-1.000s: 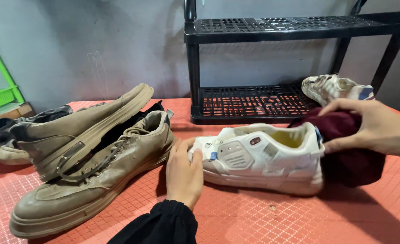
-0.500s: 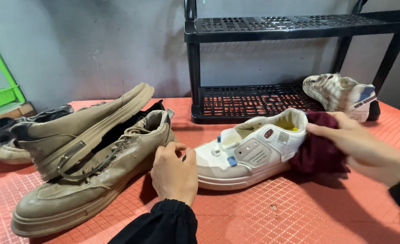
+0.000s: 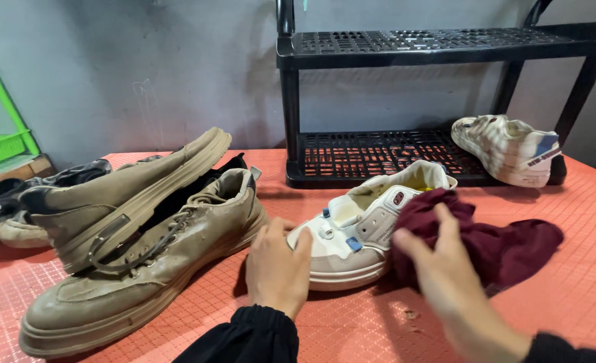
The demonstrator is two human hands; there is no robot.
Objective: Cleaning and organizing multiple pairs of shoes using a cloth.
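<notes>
White sneaker [image 3: 368, 225] now swung round since a second ago: toe toward 7 o'clock, heel up at 1 o'clock, sitting upright on the red mat [image 3: 352, 323] near centre. Before, lying broadside with the heel at 3 o'clock. Left hand [image 3: 278, 265] cupped against the toe end, thumb up over the toe cap, fingers bent and touching the shoe, steadying rather than gripping. Right hand [image 3: 446, 275] moved from the heel side at 3 o'clock to the near flank at 5 o'clock, now pressing a maroon cloth [image 3: 493, 238] against the sneaker's side; fingers spread over the cloth, bunching it, blurred by motion so exact grip hard to tell. Rest of the cloth trailing flat on the mat toward 3 o'clock. Judged from this: wiping carried on from heel to side panel, shoe turned to offer a fresh face.

At 9 o'clock, two worn tan shoes [image 3: 143, 249], one tipped on its side and leaning on the other, just beside the left hand. Beyond them at the far 9 o'clock edge, a dark canvas shoe [image 3: 5, 205]. At 12 o'clock, a black plastic shoe rack [image 3: 379, 154] standing on the mat, with a soiled pale sneaker [image 3: 506, 148] resting on its lower shelf at 2 o'clock. Grey wall behind; green plastic frame [image 3: 2, 134] at 10 o'clock.
</notes>
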